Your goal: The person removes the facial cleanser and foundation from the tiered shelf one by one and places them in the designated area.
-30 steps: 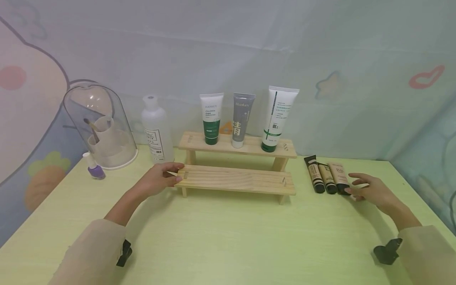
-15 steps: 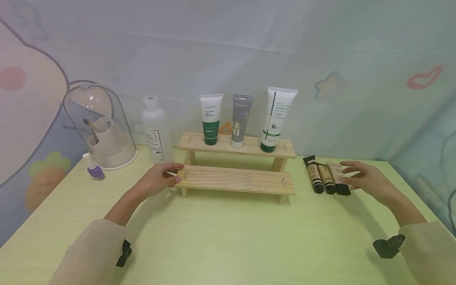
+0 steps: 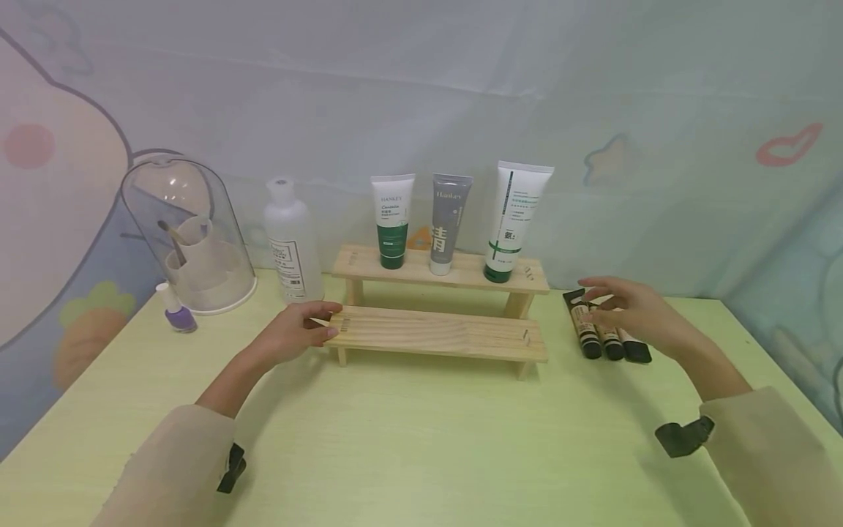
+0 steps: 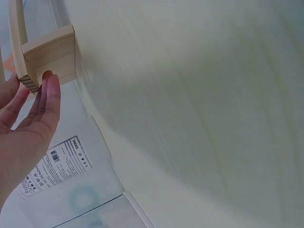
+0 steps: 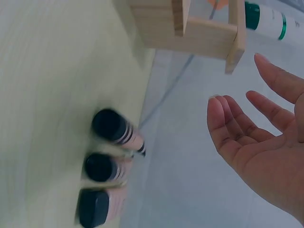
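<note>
In the head view my left hand (image 3: 294,333) pinches the left end of the lower step of a two-tier wooden stand (image 3: 428,333), the grip also showing in the left wrist view. My right hand (image 3: 635,315) is over three small cosmetic tubes lying side by side right of the stand, fingers loosely bent with nothing in them. The left tube (image 3: 588,340) and the middle tube (image 3: 612,345) have black caps; only the black cap end of the beige tube (image 3: 636,351) shows. In the right wrist view the hand (image 5: 261,147) is apart from the tubes' capped ends.
Upright on the upper step are a green-white tube (image 3: 391,227), a grey tube (image 3: 448,227) and a taller white tube (image 3: 516,219). Left of the stand are a white bottle (image 3: 290,252), purple nail polish (image 3: 179,316) and a clear-domed brush holder (image 3: 214,285). A fabric backdrop (image 3: 421,95) hangs behind.
My right hand has moved left from beside the beige tube's cap to above the left and middle tubes. The left hand keeps its hold on the stand; the tubes lie unmoved.
</note>
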Motion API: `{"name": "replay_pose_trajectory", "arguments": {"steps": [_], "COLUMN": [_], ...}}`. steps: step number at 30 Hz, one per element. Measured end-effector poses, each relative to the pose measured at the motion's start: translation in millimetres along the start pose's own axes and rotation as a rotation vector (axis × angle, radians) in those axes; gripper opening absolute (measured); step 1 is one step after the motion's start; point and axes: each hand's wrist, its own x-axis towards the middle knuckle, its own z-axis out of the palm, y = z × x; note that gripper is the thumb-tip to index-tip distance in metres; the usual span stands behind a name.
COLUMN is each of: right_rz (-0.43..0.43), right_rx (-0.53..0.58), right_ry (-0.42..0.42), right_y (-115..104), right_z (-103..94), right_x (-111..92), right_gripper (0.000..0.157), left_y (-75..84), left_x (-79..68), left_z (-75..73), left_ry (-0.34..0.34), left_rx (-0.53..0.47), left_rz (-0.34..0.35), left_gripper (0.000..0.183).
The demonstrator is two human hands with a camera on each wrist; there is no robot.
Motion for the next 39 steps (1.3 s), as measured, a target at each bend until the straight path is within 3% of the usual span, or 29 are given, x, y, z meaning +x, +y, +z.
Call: {"name": "replay_pose_trajectory", "arguments": {"steps": [12,27,39], "right_rz": [-0.095,-0.157,-0.244], "right_rx": [0.054,0.06,0.159], "right_ry": [-0.046,-0.093,-0.101], "right_y": [-45,-75,-101], "right_z": [21.6,45.5,65.0], "right_x": [16,34,51], "right_gripper": [0.051,0.042,0.044], "left_y": [1.1,-1.3,-0.7], "left_x": [0.5,0.8,1.0], "left_z": [0.0,-0.6,-0.4], "left_ry": [-0.001,0.006,0.004], "left_rx": [0.011,0.014,0.011], "left_rz": [-0.014,-0.035,-0.04], "left_gripper": [0.042,0.04,0.04]}}
